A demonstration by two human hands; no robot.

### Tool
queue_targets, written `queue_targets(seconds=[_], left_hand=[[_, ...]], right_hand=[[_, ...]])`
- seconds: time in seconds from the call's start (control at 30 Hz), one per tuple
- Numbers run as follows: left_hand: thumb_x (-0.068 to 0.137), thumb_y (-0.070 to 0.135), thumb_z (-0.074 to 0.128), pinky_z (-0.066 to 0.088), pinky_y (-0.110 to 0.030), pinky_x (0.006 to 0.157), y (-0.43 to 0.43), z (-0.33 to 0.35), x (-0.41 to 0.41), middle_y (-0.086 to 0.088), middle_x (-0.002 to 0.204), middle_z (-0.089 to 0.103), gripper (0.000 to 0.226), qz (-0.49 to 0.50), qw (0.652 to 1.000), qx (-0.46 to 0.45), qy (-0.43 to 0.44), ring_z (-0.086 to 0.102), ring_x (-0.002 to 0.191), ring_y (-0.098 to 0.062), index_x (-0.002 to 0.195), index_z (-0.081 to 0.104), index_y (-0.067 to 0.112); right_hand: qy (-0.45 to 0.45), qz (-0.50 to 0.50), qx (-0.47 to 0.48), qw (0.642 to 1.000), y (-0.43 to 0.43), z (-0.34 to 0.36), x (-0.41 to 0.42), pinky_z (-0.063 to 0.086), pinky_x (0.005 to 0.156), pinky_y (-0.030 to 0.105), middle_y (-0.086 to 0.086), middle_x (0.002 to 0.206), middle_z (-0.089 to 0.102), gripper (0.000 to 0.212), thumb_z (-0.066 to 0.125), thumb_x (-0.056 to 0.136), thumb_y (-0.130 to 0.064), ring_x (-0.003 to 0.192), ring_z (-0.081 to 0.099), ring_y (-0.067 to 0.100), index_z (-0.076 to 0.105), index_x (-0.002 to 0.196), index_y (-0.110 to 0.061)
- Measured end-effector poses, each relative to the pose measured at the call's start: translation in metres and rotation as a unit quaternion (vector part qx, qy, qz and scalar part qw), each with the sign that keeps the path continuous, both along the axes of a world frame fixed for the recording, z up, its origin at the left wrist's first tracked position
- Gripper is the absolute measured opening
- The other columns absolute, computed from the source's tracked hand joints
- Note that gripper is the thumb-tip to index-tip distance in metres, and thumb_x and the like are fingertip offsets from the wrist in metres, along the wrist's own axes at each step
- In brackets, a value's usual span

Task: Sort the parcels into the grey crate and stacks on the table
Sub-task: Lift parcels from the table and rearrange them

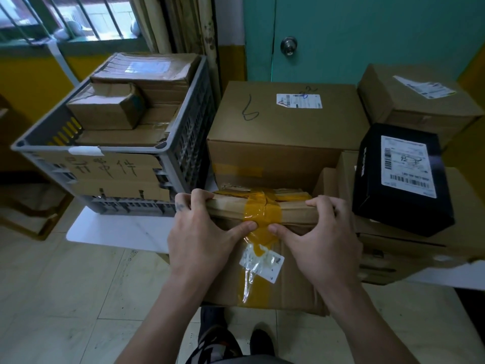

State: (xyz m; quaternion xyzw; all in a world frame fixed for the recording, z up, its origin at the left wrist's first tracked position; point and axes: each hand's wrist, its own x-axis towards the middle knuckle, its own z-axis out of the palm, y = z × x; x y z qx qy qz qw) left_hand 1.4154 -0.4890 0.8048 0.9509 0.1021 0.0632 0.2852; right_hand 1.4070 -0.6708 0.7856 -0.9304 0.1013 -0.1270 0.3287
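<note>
Both hands grip one brown parcel [225, 285]. The left hand [199, 232] and the right hand [322, 240] each curl their fingers over its far top edge and press a thumb on the near face. The thumb tips almost meet at a band of yellow tape [262, 210].

The parcel is at the front edge of the white bench [115, 229], just before a large box marked "6" [283, 119]. I cannot tell whether it rests on the bench.

To the left stands the grey crate [189, 153], holding stacked brown parcels [110, 109], with a handwritten cardboard sign [110, 174] on its front. To the right, a black box [401, 179] with a white label lies on brown cartons [409, 248].
</note>
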Motion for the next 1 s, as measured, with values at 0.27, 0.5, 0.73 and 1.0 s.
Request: queue_targets(seconds=[0.27, 0.5, 0.73, 1.0], left_hand=[[0.064, 0.058, 0.083, 0.038, -0.03, 0.084, 0.008, -0.003, -0.003, 0.008, 0.126, 0.041, 0.082, -0.009, 0.998, -0.045, -0.031, 0.039, 0.104, -0.007, 0.132, 0.047, 0.031], [0.048, 0.072, 0.081, 0.053, -0.039, 0.091, 0.023, -0.008, -0.011, 0.017, 0.119, 0.057, 0.101, 0.016, 0.974, -0.226, 0.007, 0.057, 0.109, -0.01, 0.134, 0.044, 0.034], [0.053, 0.066, 0.079, 0.055, -0.032, 0.075, 0.02, -0.018, -0.016, 0.015, 0.108, 0.064, 0.077, 0.027, 0.962, -0.27, 0.015, 0.062, 0.097, -0.006, 0.12, 0.052, 0.037], [0.044, 0.054, 0.088, 0.052, -0.03, 0.073, 0.025, -0.007, -0.014, 0.011, 0.109, 0.06, 0.077, 0.01, 0.955, -0.289, 0.068, 0.06, 0.097, -0.008, 0.106, 0.045, 0.037]], right_hand=[[0.006, 0.041, 0.003, 0.999, -0.01, -0.003, 0.005, 0.042, 0.07, 0.022, -0.003, 0.138, 0.044, 0.069, 0.077, 0.071, -0.057, 0.109, 0.051, 0.014, 0.054, 0.127, -0.023], [0.034, 0.041, 0.279, 0.959, -0.031, -0.007, -0.001, 0.05, 0.096, 0.036, -0.015, 0.142, 0.046, 0.098, 0.072, 0.062, -0.059, 0.133, 0.044, 0.016, 0.029, 0.148, -0.041], [0.034, 0.063, 0.292, 0.954, -0.031, -0.02, -0.004, 0.043, 0.064, -0.001, -0.036, 0.11, 0.048, 0.081, 0.073, 0.071, -0.046, 0.09, 0.051, -0.026, 0.04, 0.144, -0.032], [0.043, 0.063, 0.296, 0.952, -0.035, -0.017, -0.01, 0.041, 0.075, 0.007, -0.035, 0.117, 0.048, 0.077, 0.077, 0.059, -0.049, 0.101, 0.049, -0.023, 0.036, 0.124, -0.055]])
